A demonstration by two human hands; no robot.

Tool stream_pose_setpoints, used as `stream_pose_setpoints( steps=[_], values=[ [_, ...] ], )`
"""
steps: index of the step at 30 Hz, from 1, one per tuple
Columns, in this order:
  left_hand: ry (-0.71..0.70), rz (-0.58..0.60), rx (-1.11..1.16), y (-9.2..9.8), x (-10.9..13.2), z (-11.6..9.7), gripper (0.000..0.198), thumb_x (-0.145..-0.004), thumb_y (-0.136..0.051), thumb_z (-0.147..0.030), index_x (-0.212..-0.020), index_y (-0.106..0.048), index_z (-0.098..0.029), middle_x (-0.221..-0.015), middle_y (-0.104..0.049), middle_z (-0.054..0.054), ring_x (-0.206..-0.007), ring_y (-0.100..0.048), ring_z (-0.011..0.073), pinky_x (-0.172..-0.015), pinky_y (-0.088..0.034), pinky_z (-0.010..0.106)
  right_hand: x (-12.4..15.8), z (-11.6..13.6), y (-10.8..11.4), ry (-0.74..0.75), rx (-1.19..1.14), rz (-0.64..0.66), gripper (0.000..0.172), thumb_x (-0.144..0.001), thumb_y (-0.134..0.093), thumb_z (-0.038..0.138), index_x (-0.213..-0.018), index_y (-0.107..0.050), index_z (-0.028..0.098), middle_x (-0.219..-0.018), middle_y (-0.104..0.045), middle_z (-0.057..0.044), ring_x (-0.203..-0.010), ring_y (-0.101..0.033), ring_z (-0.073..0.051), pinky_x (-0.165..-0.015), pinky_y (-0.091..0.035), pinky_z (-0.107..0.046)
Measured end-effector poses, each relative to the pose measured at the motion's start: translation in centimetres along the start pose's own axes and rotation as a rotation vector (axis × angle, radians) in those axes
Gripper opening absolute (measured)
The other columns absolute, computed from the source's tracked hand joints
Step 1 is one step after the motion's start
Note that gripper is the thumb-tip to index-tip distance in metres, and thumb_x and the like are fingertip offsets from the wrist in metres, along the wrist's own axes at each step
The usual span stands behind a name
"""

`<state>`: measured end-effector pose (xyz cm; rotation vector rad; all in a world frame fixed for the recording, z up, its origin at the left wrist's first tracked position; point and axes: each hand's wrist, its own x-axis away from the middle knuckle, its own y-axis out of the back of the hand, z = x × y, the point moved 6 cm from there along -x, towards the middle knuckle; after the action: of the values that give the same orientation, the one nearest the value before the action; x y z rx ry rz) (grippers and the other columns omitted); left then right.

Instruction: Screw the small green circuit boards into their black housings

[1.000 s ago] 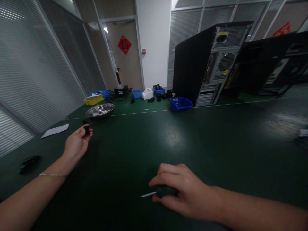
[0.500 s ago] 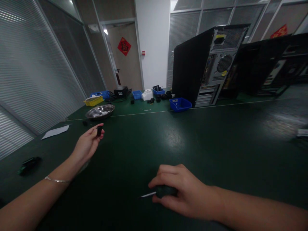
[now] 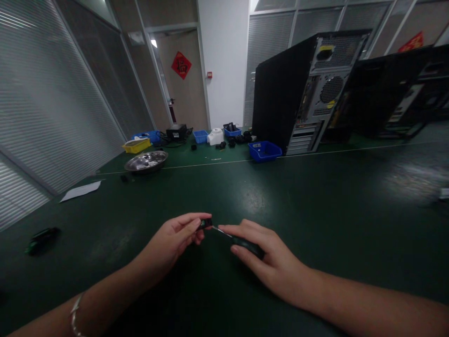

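My left hand [image 3: 177, 236] is closed in a pinch on a small black part [image 3: 206, 223] with a bit of green on it; its exact kind does not show. Wrapped round the dark handle of a screwdriver [image 3: 248, 246] is my right hand [image 3: 271, 255], forefinger stretched along toward the shaft. The thin metal shaft points left, and its tip is at the right end of the black part, touching or very close. Both hands are above the green tabletop [image 3: 224, 299].
A metal bowl [image 3: 146, 161] with small pieces stands back left, near a white sheet [image 3: 80, 191]. A black-green object [image 3: 42, 240] lies far left. A blue bin [image 3: 264, 151] sits before a black computer tower [image 3: 280, 98]. Small blue trays and a white device [image 3: 215, 136] stand behind.
My left hand has come right and nearer with the black part. My right hand has risen slightly with the screwdriver, bringing its tip to the part.
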<state>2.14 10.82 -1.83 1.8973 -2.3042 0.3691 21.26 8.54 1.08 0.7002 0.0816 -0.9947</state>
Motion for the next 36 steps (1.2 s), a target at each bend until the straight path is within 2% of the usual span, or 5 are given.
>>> stream_pose_setpoints(
  steps=[4, 11, 17, 29, 36],
  values=[
    [0.017, 0.040, -0.054, -0.7, 0.5, 0.1, 0.028, -0.085, -0.067, -0.028, -0.112, -0.073, -0.023, -0.090, -0.068, 0.003, -0.083, -0.056, 0.0159, -0.081, -0.043, 0.029, -0.2, -0.1, -0.2, -0.025, 0.029, 0.031, 0.040, -0.095, -0.056, 0.015, -0.133, -0.058, 0.027, -0.095, -0.062, -0.004, -0.083, -0.059, -0.017, -0.074, -0.049, -0.030],
    [-0.095, 0.083, -0.223, -1.4, 1.1, -1.1, 0.028, -0.082, -0.069, -0.028, -0.109, -0.073, -0.022, -0.080, -0.066, 0.002, -0.073, -0.055, 0.0160, -0.070, -0.043, 0.028, -0.2, -0.2, -0.2, -0.051, 0.043, 0.048, 0.043, -0.094, -0.056, 0.014, -0.134, -0.057, 0.028, -0.095, -0.061, -0.004, -0.082, -0.059, -0.017, -0.073, -0.048, -0.030],
    [-0.179, 0.076, -0.283, -1.5, 1.4, -1.8, 0.022, -0.081, -0.069, -0.027, -0.102, -0.076, -0.022, -0.088, -0.066, 0.004, -0.073, -0.056, 0.0166, -0.067, -0.044, 0.028, -0.2, -0.2, -0.3, -0.029, 0.036, 0.043, 0.044, -0.093, -0.056, 0.012, -0.134, -0.058, 0.027, -0.094, -0.060, -0.004, -0.082, -0.059, -0.017, -0.073, -0.048, -0.030],
    [-0.063, 0.120, -0.092, -1.5, 1.4, -0.7, 0.022, -0.078, -0.073, -0.030, -0.096, -0.077, -0.019, -0.077, -0.066, 0.004, -0.070, -0.054, 0.0161, -0.064, -0.041, 0.026, -0.2, 0.1, -0.3, 0.005, -0.018, 0.053, 0.042, -0.094, -0.056, 0.013, -0.133, -0.058, 0.027, -0.093, -0.061, -0.004, -0.082, -0.058, -0.017, -0.072, -0.047, -0.030],
    [-0.074, 0.104, -0.058, -1.4, 1.3, -0.6, 0.021, -0.077, -0.074, -0.029, -0.095, -0.077, -0.019, -0.078, -0.066, 0.005, -0.070, -0.054, 0.0161, -0.063, -0.041, 0.026, -0.1, -0.1, -0.4, 0.002, -0.018, 0.058, 0.042, -0.093, -0.057, 0.014, -0.133, -0.058, 0.027, -0.093, -0.061, -0.004, -0.082, -0.059, -0.017, -0.072, -0.047, -0.030]
  ],
)
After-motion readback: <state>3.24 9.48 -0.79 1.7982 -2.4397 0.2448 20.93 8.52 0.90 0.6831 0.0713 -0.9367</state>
